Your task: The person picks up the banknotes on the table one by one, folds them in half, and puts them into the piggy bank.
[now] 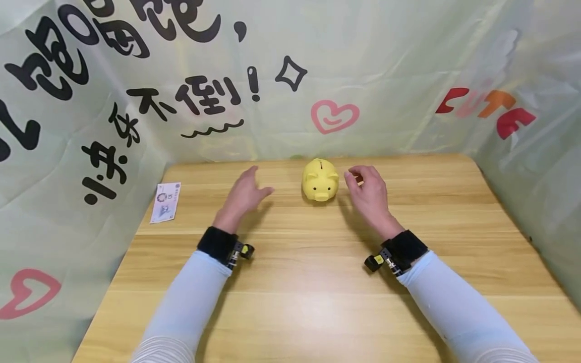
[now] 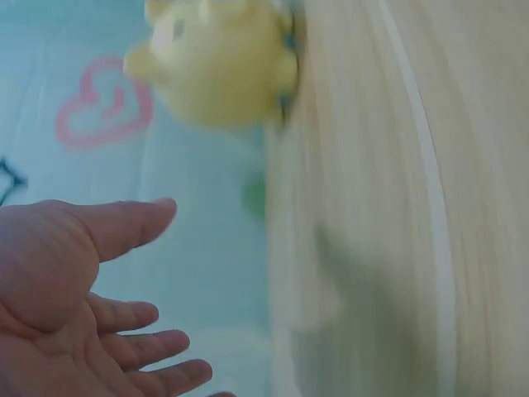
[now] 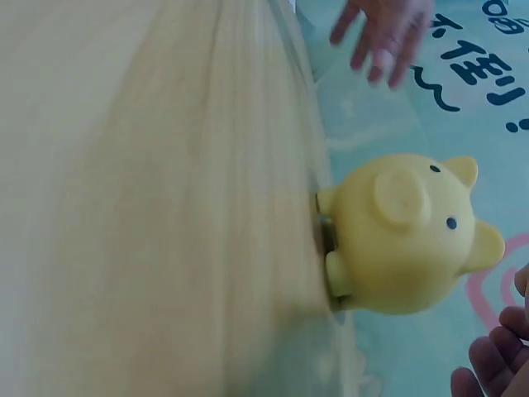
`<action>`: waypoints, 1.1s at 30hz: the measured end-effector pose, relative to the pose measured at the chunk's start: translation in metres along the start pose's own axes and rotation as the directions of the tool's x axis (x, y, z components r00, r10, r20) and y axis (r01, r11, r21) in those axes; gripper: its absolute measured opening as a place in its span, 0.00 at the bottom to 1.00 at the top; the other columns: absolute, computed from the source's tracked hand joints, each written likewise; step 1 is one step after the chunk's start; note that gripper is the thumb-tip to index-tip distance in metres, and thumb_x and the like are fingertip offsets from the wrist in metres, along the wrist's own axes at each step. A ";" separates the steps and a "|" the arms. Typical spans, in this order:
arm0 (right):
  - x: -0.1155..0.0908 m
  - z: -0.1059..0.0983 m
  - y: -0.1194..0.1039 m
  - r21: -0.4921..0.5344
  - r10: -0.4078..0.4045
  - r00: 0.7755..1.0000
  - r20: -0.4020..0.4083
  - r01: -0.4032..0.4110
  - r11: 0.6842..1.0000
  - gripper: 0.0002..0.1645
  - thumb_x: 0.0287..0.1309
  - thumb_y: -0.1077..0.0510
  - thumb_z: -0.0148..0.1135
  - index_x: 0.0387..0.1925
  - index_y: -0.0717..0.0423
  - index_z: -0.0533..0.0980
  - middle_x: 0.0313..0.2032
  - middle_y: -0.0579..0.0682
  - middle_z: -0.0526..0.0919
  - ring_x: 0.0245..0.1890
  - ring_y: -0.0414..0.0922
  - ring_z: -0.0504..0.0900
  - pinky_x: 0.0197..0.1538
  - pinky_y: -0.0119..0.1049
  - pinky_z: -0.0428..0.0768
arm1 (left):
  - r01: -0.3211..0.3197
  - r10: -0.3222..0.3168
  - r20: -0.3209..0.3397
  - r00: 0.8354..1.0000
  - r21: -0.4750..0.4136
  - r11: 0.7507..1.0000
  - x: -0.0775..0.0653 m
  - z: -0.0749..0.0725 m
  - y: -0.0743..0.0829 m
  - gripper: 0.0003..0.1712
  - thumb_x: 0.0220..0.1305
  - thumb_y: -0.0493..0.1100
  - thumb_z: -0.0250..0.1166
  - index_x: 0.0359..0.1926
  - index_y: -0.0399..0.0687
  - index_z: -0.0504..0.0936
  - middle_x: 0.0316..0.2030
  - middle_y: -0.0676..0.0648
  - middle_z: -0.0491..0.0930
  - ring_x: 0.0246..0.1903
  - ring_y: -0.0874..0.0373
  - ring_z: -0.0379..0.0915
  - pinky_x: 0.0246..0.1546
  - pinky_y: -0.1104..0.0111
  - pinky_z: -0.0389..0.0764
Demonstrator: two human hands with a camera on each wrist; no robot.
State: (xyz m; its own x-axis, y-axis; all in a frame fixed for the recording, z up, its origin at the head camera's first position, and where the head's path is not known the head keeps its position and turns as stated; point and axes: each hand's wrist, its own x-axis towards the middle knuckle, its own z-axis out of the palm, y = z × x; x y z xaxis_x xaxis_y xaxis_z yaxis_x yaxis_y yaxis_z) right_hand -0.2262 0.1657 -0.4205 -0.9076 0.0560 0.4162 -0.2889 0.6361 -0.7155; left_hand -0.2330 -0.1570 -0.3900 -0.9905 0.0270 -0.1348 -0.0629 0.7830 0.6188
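A yellow piggy bank (image 1: 320, 182) with a coin slot on its back stands upright at the far edge of the table, its snout toward me. My left hand (image 1: 244, 197) is to the left of it, apart from it, with fingers stretched out and thumb spread. In the left wrist view that palm (image 2: 50, 273) holds nothing, and the pig appears beyond the thumb. Close by the pig's other side is my right hand (image 1: 369, 194), its fingers loosely bent and nothing gripped. The right wrist view has only some fingertips (image 3: 492, 360) of it, beside the pig.
A banknote (image 1: 165, 202) lies near the left edge of the wooden table (image 1: 317, 292). Behind and at both sides hangs a pale printed cloth (image 1: 386, 65) with black writing, hearts and coloured letters. Each wrist wears a black strap (image 1: 218, 244) with a small camera.
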 end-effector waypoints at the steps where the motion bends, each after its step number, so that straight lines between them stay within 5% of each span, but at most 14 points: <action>1: -0.001 -0.002 0.002 0.002 0.011 1.000 0.008 -0.011 1.000 0.18 0.77 0.52 0.60 0.53 0.64 0.81 0.48 0.61 0.82 0.45 0.57 0.82 0.46 0.46 0.79 | 0.015 -0.015 -0.007 1.000 0.011 1.000 0.000 -0.006 -0.009 0.56 0.72 0.54 0.69 0.85 0.44 0.44 0.83 0.35 0.50 0.79 0.38 0.54 0.82 0.47 0.53; 7: -0.011 -0.006 0.009 0.016 0.045 0.998 0.043 -0.046 0.999 0.18 0.77 0.51 0.59 0.50 0.63 0.82 0.46 0.61 0.83 0.44 0.56 0.82 0.46 0.44 0.77 | 0.151 -0.147 -0.058 0.987 0.068 0.986 -0.005 -0.034 -0.057 0.57 0.74 0.53 0.66 0.84 0.35 0.38 0.82 0.28 0.44 0.80 0.30 0.45 0.81 0.40 0.52; 14: -0.021 -0.005 0.010 0.037 0.086 0.996 0.040 -0.087 0.995 0.18 0.78 0.51 0.58 0.50 0.63 0.83 0.46 0.61 0.84 0.44 0.57 0.81 0.48 0.46 0.77 | 0.283 -0.273 -0.088 0.958 0.129 0.950 -0.012 -0.052 -0.096 0.60 0.72 0.56 0.65 0.82 0.28 0.37 0.78 0.21 0.48 0.76 0.24 0.49 0.77 0.35 0.57; 21: -0.028 -0.001 0.014 0.035 0.134 0.988 0.072 -0.136 0.990 0.19 0.78 0.49 0.58 0.49 0.61 0.83 0.45 0.60 0.84 0.44 0.55 0.81 0.48 0.43 0.77 | 0.351 -0.329 -0.128 0.935 0.219 0.911 -0.020 -0.055 -0.114 0.65 0.70 0.65 0.65 0.76 0.16 0.43 0.71 0.15 0.54 0.73 0.20 0.50 0.75 0.31 0.56; 28: -0.030 0.001 0.016 0.046 0.143 0.986 0.085 -0.147 0.988 0.19 0.78 0.49 0.58 0.48 0.61 0.84 0.47 0.60 0.84 0.44 0.56 0.82 0.49 0.45 0.78 | 0.431 -0.427 -0.065 0.902 0.213 0.877 -0.022 -0.053 -0.123 0.69 0.72 0.72 0.58 0.77 0.15 0.35 0.74 0.11 0.41 0.76 0.16 0.37 0.78 0.32 0.49; 33: -0.031 0.001 0.019 0.051 0.153 0.984 0.091 -0.158 0.986 0.20 0.78 0.48 0.58 0.49 0.61 0.83 0.48 0.60 0.84 0.44 0.55 0.82 0.48 0.45 0.78 | 0.429 -0.435 -0.025 0.900 0.225 0.875 -0.020 -0.048 -0.116 0.69 0.74 0.73 0.56 0.77 0.17 0.34 0.75 0.12 0.37 0.77 0.17 0.35 0.78 0.32 0.50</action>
State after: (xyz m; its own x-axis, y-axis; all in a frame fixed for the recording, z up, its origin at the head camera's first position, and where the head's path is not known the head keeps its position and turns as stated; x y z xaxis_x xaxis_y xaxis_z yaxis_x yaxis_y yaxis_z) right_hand -0.2041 0.1751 -0.4476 -0.9650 0.0823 0.2491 -0.1570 0.5794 -0.7998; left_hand -0.2119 -0.2785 -0.4218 -0.8675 -0.3318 -0.3706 -0.4522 0.8364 0.3097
